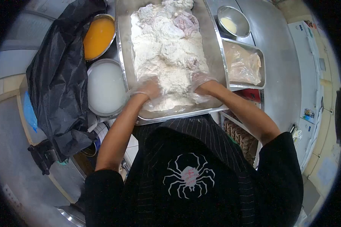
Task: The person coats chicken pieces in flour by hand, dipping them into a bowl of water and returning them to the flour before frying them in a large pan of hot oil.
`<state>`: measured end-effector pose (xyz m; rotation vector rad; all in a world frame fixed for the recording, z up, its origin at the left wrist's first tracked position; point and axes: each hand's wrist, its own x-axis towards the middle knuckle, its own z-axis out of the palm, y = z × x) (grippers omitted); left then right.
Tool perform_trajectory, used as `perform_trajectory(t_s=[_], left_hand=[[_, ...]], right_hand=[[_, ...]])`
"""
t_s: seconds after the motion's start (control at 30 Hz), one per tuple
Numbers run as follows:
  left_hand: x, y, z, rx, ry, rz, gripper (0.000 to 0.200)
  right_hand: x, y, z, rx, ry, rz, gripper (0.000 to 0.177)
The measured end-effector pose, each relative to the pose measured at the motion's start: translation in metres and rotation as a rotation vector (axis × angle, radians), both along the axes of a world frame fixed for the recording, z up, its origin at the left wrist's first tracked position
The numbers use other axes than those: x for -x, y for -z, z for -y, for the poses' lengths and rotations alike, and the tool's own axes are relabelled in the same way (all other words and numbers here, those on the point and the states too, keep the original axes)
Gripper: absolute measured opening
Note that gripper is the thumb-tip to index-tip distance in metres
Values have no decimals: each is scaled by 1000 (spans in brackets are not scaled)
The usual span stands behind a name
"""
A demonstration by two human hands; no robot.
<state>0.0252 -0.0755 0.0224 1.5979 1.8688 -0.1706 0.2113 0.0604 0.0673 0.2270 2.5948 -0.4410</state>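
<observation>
A deep metal tray (122, 62) in front of me holds a thick bed of white flour (170, 56). Several flour-coated pieces, apparently raw meat (186, 23), lie toward its far end. My left hand (149, 87), in a clear plastic glove, is sunk in the flour at the near left. Also gloved, my right hand (201, 84) dips into the flour at the near right. The fingers of both hands are covered by flour, so whether they hold anything is hidden.
Left of the tray stand a bowl of orange liquid (99, 38) and a bowl of cloudy whitish liquid (107, 87), beside a black plastic sheet (60, 83). At right are a small metal bowl (243, 23) and a tray with a plastic-wrapped pale item (240, 64).
</observation>
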Motion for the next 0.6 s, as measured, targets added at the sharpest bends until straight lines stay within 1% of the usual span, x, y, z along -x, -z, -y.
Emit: perform_trajectory(t_s=[0.03,0.07,0.1,0.13,0.17,0.2,0.23,0.27,0.3,0.33,0.37,0.4,0.43,0.47,0.5,0.53,0.57,0.6], left_hand=[[10,-7,-4,138,94,-43,56],[24,33,-4,-103,148,-140,64],[35,50,-23,-363,200,-194,65],[43,47,-38,-624,249,-249,66],[37,46,-50,-630,245,-254,66],[20,26,-72,-644,245,-190,65],[5,12,-89,-658,247,-124,64],[-2,12,-98,-664,245,-126,64],[-8,13,-104,-531,169,-227,62],[-9,23,-110,-397,93,-325,60],[-10,35,-113,-398,94,-324,60],[-13,68,-115,-353,-76,-220,58],[-16,65,-116,-313,-246,-119,55],[-17,61,-119,-324,-245,-123,55],[-21,18,-114,-145,-194,-73,53],[-22,-15,-106,36,-145,-27,51],[-19,-33,-98,24,-155,-39,51],[-14,-46,-89,70,-54,-9,50]], right_hand=[[7,-20,-5,-74,51,186,25],[13,-37,-10,-149,103,371,28],[15,-53,-14,-157,100,367,28],[17,-67,-17,-236,1,268,29],[18,-74,-19,-312,-96,170,31],[21,-44,-18,-321,-97,167,31],[26,14,-15,-553,83,-225,30],[32,51,-16,-768,262,-623,29],[39,58,-22,-772,261,-625,29],[45,61,-28,-579,276,-291,30],[47,64,-31,-375,287,42,32],[48,61,-30,-371,295,48,32],[50,52,-33,-302,404,128,35],[52,42,-38,-237,506,202,39],[46,39,-38,-240,509,191,39],[34,34,-36,-231,270,211,41],[29,26,-34,-232,22,229,44],[27,14,-30,-242,13,218,44]])
